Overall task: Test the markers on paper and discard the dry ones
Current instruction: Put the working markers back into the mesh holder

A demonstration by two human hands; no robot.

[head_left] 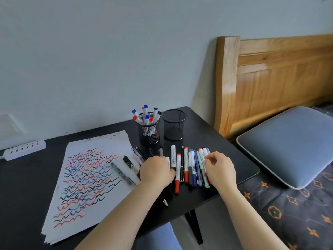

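Lower centre of the frame: the left hand (156,170) lies palm-down, fingers curled over loose markers (189,166) spread on the black worktop (225,159), while the right hand (219,168), fingers bent, touches the right end of the row; whether it pinches one cannot be told. The scribbled paper (86,181) lies to the left. Above stand a filled mesh cup (148,130) and an empty mesh cup (173,125).

One head-worn view looks forward and down from close above the black table (207,127), wall filling the frame's upper half.
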